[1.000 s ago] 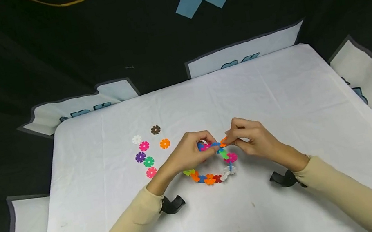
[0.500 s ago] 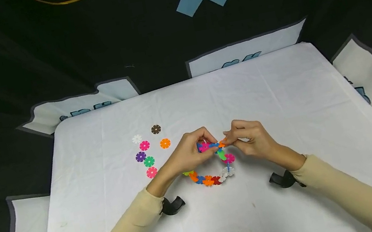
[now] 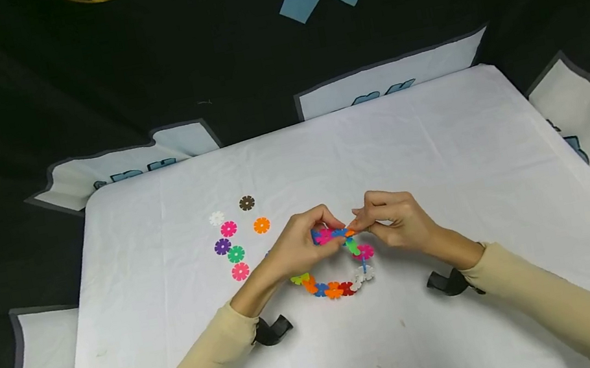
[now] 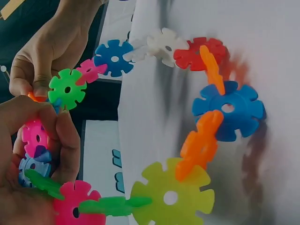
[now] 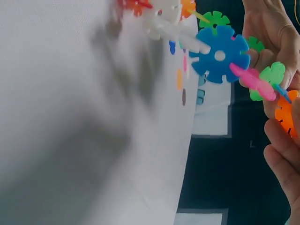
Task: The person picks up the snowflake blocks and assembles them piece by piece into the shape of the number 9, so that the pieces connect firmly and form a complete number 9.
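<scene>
A loop of interlocking notched plastic discs, the disc chain [image 3: 334,289], hangs from both hands in several bright colors. My left hand [image 3: 304,238] grips its upper end, with a pink disc [image 4: 35,138] and blue discs among the fingers. My right hand [image 3: 405,220] pinches an orange disc [image 5: 284,115] between thumb and fingers, right at a small blue disc beside the left fingertips. A green disc [image 4: 67,89] stands just past that joint. From there the chain curves down through pink, blue, white, red, orange and yellow discs. The left fingers partly hide the joint.
Loose discs lie on the white tablecloth [image 3: 449,183] left of the hands: brown [image 3: 247,203], white [image 3: 217,219], orange [image 3: 261,225], purple [image 3: 222,247], green [image 3: 236,254] and two pink. A dark curtain [image 3: 223,45] stands behind the table.
The right hand has shifted slightly left toward the left hand, and the orange disc now shows less between the fingertips. The hanging chain swayed a little. Both hands keep their holds.
</scene>
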`<state>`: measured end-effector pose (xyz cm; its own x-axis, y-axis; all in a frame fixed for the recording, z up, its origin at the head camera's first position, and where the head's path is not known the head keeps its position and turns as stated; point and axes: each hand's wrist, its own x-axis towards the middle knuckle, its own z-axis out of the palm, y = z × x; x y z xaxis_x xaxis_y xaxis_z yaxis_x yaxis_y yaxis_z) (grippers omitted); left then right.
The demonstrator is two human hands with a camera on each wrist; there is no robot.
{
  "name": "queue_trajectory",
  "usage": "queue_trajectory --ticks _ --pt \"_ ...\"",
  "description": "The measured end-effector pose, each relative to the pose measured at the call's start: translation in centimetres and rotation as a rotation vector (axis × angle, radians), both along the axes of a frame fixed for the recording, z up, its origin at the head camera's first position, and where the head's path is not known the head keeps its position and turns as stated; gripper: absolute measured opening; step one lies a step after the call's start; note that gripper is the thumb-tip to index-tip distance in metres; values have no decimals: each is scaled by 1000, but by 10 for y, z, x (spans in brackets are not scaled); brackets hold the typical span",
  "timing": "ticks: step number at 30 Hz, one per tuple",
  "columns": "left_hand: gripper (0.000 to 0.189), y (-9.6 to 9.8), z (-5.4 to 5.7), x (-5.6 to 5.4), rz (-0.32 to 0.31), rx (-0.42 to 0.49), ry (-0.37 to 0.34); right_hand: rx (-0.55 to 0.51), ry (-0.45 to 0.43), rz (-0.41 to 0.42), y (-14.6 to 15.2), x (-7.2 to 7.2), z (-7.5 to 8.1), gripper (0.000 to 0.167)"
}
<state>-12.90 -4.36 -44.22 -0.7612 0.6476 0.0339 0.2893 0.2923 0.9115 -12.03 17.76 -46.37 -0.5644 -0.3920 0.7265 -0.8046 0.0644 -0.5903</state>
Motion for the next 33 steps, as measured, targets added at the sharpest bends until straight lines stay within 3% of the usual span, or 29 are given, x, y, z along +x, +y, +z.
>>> queue_trajectory --ticks 4,7,9,13,16,22,25,29,33 --pt "13 -7 2 5 -11 6 -33 1 21 2 -6 4 2 33" --pt "16 -19 0 8 -27 -9 -60 37 -25 29 -13 5 3 28" --pt "20 -30 -2 10 -28 -25 -64 106 -129 79 -17 2 4 29" --pt "30 -48 -3 13 12 -7 -90 244 -399 141 -16 -10 -2 49" --pt "30 -49 -2 14 46 29 -116 284 -510 135 -8 -16 -9 47" --pt "33 -30 0 14 -57 36 -102 298 -494 71 4 -20 -15 23" --pt "31 -23 1 15 -90 32 -80 302 -512 49 5 -18 -4 18" --pt "30 -19 -1 14 -87 15 -22 287 -503 29 10 -10 2 18" --pt "30 -16 -3 12 -45 17 0 214 -479 70 22 0 -8 23"
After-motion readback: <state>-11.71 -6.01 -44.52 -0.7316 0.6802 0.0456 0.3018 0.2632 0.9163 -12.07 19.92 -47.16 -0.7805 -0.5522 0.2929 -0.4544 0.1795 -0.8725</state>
